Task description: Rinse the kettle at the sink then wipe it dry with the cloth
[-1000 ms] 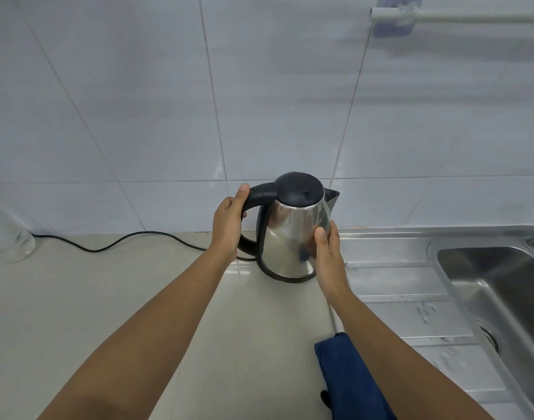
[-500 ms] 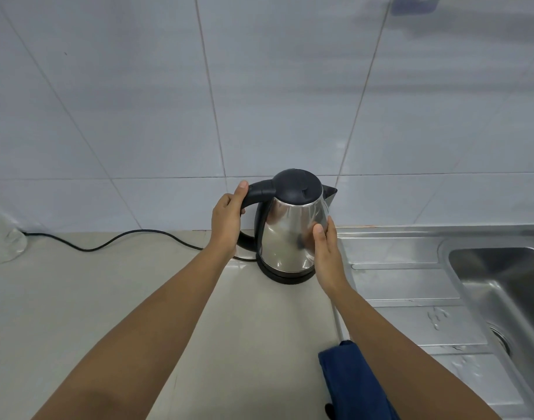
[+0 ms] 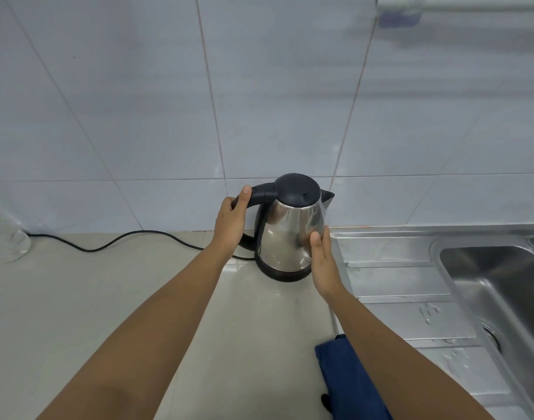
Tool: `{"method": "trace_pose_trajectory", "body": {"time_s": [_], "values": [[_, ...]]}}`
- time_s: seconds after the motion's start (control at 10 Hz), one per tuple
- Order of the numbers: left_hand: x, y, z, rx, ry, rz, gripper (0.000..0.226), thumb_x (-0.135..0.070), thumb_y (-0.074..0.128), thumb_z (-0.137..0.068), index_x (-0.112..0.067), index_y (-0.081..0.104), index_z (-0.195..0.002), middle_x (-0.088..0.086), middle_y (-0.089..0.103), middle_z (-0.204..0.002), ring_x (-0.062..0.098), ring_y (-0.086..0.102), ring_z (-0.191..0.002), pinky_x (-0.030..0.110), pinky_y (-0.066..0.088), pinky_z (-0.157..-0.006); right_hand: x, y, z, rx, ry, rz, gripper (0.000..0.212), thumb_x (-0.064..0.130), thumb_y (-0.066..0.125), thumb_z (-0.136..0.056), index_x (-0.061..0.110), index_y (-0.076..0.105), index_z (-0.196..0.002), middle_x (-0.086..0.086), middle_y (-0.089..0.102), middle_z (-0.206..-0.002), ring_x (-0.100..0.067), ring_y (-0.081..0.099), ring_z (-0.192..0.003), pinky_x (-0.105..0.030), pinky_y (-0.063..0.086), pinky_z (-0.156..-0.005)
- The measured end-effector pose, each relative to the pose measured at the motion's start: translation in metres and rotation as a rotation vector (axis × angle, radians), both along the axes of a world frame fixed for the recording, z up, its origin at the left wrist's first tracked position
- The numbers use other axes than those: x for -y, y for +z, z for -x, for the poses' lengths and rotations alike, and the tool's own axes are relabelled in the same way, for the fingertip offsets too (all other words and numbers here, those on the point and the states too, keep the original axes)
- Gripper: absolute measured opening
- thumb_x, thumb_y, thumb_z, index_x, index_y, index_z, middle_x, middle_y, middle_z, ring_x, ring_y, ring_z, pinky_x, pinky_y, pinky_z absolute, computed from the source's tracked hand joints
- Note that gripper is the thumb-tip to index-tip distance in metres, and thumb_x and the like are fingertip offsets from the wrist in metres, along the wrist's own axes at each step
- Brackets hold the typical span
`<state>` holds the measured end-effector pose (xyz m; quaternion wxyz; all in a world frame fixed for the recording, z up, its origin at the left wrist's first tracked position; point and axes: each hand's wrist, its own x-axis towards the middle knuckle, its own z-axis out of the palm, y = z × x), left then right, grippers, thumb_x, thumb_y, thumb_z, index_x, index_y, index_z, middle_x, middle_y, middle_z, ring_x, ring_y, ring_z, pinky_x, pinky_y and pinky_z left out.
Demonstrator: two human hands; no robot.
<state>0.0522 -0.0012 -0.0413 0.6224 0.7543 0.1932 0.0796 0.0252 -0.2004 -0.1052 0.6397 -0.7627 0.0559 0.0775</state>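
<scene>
A steel kettle with a black lid, handle and base stands on the counter against the tiled wall, just left of the sink's drainboard. My left hand is wrapped around the black handle, thumb on top. My right hand presses flat against the kettle's right side, fingers pointing up. A dark blue cloth lies at the counter's near edge, partly hidden under my right forearm. The steel sink basin is at the right.
A black power cord runs along the counter from the left wall to the kettle. A clear bottle stands at the far left. The ribbed drainboard holds water drops. A rail hangs on the wall, top right.
Both hands keep the same hold on the kettle. The kettle stands a little more upright than one second ago. The camera view has shifted slightly.
</scene>
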Motion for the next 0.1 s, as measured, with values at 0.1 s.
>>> {"method": "trace_pose_trajectory", "body": {"time_s": [0.1], "values": [[0.0047,0.0054,0.0139,-0.021,0.028,-0.087,0.064,-0.074,0.035,-0.088,-0.018,0.049,-0.114,-0.006,0.057,-0.099,0.007,0.054,-0.087,0.025,0.039,-0.069,0.0034,0.0017,0.0091,0.014,0.028,0.051,0.071,0.065,0.027,-0.099,0.035,0.007,-0.16,0.013,0.028,-0.161,-0.01,0.029,-0.145,-0.024,0.021,-0.106]]}}
